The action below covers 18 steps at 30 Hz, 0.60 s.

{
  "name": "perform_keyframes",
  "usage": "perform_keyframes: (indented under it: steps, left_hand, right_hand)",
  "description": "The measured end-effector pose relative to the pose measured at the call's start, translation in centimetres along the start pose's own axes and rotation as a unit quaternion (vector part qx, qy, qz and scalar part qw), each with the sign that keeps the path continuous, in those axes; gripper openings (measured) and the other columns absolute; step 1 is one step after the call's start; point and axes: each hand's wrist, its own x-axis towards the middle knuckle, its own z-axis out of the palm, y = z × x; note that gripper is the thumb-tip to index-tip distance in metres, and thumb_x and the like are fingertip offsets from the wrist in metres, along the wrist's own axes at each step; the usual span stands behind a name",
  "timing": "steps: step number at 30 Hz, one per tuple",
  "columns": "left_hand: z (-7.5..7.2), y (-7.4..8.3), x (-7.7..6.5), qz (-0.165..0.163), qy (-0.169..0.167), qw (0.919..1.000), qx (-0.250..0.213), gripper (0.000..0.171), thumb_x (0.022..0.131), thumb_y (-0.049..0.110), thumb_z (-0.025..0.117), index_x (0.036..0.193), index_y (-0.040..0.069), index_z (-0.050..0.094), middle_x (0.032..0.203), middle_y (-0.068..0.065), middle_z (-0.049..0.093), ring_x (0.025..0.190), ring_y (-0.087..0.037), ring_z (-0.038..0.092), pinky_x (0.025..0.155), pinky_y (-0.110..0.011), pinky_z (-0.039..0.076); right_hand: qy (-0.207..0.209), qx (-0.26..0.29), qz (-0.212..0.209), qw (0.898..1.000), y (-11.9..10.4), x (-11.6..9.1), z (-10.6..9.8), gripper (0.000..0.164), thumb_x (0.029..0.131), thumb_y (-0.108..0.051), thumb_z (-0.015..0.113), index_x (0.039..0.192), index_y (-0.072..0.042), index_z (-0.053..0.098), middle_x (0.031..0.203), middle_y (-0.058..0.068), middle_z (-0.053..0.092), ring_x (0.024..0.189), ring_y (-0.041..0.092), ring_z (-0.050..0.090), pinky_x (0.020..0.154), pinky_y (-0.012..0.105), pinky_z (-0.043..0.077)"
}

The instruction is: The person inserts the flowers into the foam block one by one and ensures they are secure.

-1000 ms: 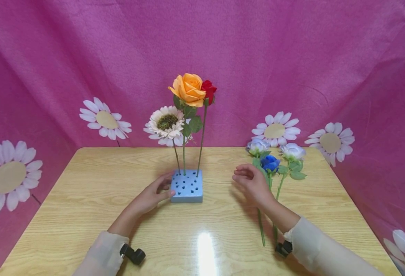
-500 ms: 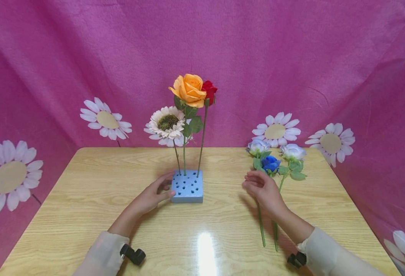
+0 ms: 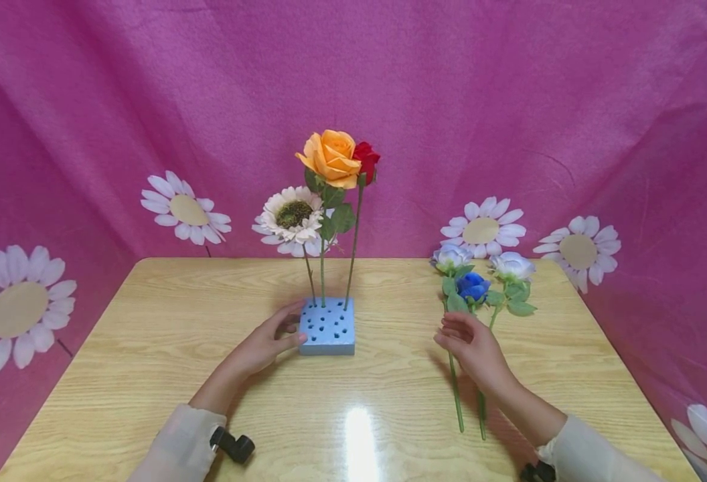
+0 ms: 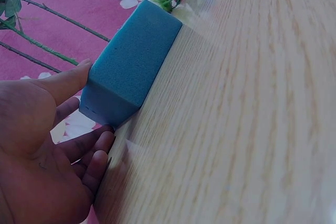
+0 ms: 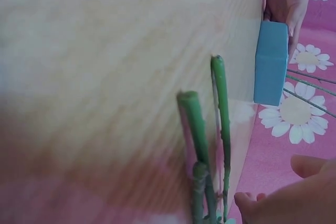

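My left hand [image 3: 262,345] holds the left side of a light blue foam block [image 3: 327,349] with holes in its top. In the left wrist view its thumb lies at the block's upper edge and the fingers curl beside the end. An orange rose [image 3: 329,161], a red rose [image 3: 366,161] and a cream daisy-like flower [image 3: 293,214] stand upright in the back holes. My right hand [image 3: 479,349], fingers loosely bent, hovers over the stems of a blue rose [image 3: 473,286] and two pale lilac flowers [image 3: 451,256] lying on the table. Green stem ends [image 5: 191,108] show near it in the right wrist view.
The wooden table [image 3: 197,301] ends at the back against a pink curtain [image 3: 353,73] printed with large white daisies. A light glare falls on the table's front middle. Black wrist camera mounts [image 3: 233,445] stick out from the pale sleeves.
My right hand has moved right and toward the front, from beside the loose flowers to over their stems. The left hand and the block have stayed in place.
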Motion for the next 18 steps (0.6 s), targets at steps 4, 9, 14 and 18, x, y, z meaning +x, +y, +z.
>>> perform_keyframes:
  steps: [4,9,14,18]
  left_hand:
    - [0.0,0.1,0.0,-0.001,0.0,1.0,-0.001,0.071,0.102,0.027,0.067,0.162,0.015,0.031,0.155,-0.024,0.043,0.134,-0.04,0.047,0.11,-0.058,0.038]
    - [0.0,0.1,0.0,-0.003,-0.001,1.0,-0.002,0.071,0.102,0.027,0.067,0.163,0.015,0.031,0.156,-0.024,0.042,0.135,-0.041,0.047,0.111,-0.059,0.038]
    - [0.0,0.0,0.0,-0.003,-0.001,1.0,-0.003,0.071,0.102,0.027,0.066,0.163,0.016,0.031,0.156,-0.024,0.042,0.135,-0.041,0.046,0.111,-0.06,0.037]
    - [0.0,0.0,0.0,-0.002,-0.002,1.0,-0.002,0.071,0.102,0.027,0.066,0.163,0.016,0.03,0.156,-0.024,0.042,0.135,-0.04,0.046,0.111,-0.059,0.037]
  right_hand:
    - [-0.001,-0.032,0.013,0.999,0.2,-0.6,-0.3,0.056,0.098,-0.005,0.069,0.145,0.012,0.044,0.144,0.031,0.051,0.136,0.043,0.05,0.098,0.016,0.047]
    - [-0.01,-0.087,0.033,0.996,0.4,-1.3,-0.5,0.059,0.1,-0.011,0.068,0.148,0.01,0.041,0.148,0.031,0.049,0.139,0.044,0.047,0.11,0.041,0.045]
    - [-0.013,-0.093,0.041,0.995,0.7,-1.9,-0.4,0.063,0.099,-0.01,0.068,0.15,0.012,0.038,0.149,0.033,0.047,0.139,0.046,0.046,0.113,0.05,0.041]
    - [-0.014,-0.091,0.048,0.995,0.9,-2.2,-0.3,0.067,0.098,-0.008,0.068,0.152,0.011,0.034,0.151,0.034,0.045,0.141,0.046,0.044,0.115,0.052,0.038]
